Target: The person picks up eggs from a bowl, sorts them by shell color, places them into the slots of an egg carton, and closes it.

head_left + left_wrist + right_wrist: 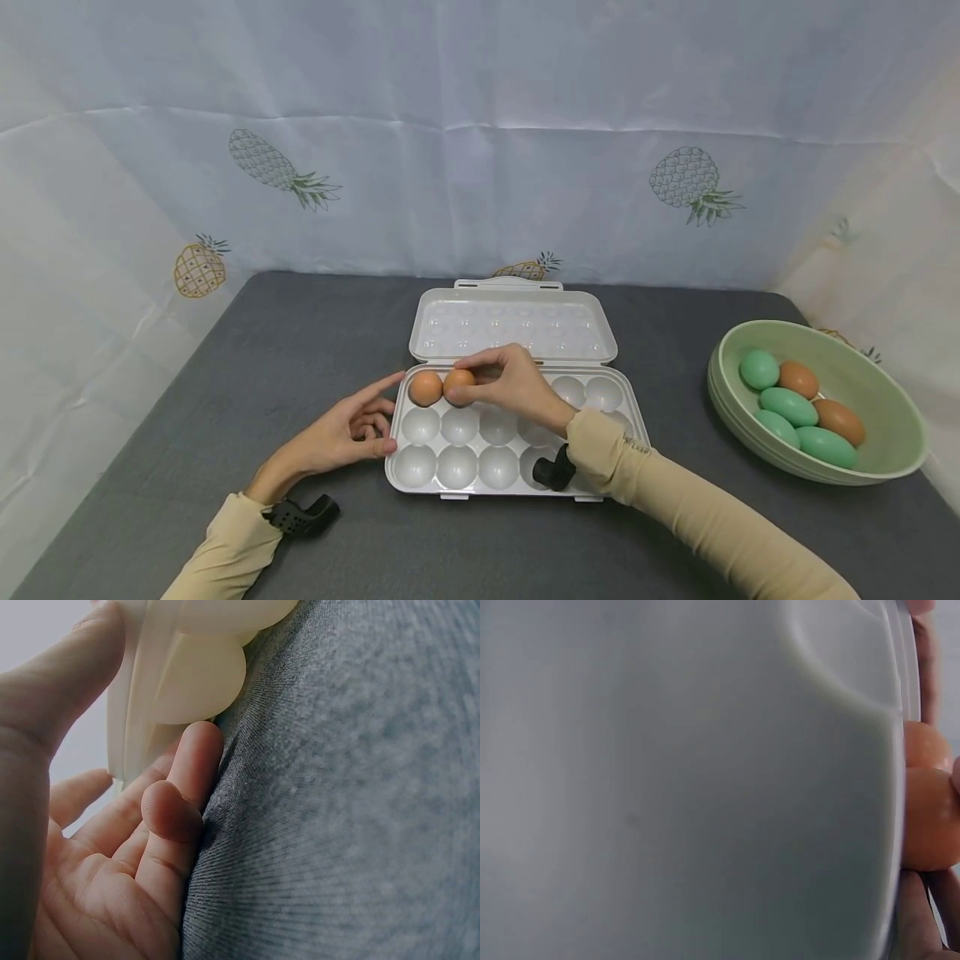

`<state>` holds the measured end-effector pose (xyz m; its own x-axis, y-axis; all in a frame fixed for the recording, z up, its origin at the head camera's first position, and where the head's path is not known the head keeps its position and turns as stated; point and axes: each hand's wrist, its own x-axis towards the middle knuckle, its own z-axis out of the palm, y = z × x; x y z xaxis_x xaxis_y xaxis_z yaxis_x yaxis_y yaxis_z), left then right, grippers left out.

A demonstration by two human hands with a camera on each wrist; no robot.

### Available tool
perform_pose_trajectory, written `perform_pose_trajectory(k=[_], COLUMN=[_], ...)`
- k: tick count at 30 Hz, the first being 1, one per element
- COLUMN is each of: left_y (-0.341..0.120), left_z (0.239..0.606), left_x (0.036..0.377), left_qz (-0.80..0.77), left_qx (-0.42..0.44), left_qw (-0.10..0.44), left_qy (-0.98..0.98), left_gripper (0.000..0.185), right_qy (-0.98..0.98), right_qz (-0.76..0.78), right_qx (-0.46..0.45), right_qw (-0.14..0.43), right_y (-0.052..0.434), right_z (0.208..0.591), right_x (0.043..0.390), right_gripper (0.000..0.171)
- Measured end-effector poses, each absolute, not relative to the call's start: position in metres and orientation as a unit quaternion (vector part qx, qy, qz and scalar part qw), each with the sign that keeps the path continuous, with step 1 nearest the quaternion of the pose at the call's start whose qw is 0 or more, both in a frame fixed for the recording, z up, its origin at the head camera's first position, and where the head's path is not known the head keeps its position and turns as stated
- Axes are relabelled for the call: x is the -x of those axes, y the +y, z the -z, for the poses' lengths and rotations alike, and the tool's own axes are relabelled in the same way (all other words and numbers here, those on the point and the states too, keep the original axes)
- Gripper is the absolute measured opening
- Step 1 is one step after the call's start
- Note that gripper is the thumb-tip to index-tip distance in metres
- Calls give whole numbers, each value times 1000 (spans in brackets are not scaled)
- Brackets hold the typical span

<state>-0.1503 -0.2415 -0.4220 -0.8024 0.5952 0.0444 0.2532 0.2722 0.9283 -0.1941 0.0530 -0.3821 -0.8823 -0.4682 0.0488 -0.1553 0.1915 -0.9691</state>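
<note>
Here, the right hand [517, 387] pinches a smooth brown egg [457, 386] over the glossy plastic egg tray [457, 467], back row, second cup. The left hand [341, 433], fingers relaxed, braces the tray's rounded left edge on the grey felt worktop [225, 400].

Brown eggs in an open white tray

A brown egg [458, 385] is pinched over the second cup of the back row of the egg tray [600, 492], apparently already seated; another brown egg [425, 388] is set just beside it in the tray's back-left corner cup.
</note>
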Motion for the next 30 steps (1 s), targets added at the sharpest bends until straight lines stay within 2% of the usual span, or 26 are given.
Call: perform_pose_trajectory(k=[20,27,30], left_y=[-241,-241,-242], left_z=[423,424,425], left_x=[150,151,151], left_qz=[-535,-537,-537], left_qx=[-278,-287,-290], left_qw=[157,154,152], left_qy=[782,779,777], left_gripper=[87,87,87], right_qy=[823,799,797], right_qz=[517,542,550], right_qx=[213,224,209], right_qw=[98,134,132], right_y=[52,60,65], right_z=[382,371,369], right_x=[192,193,195], right_gripper=[36,34,37])
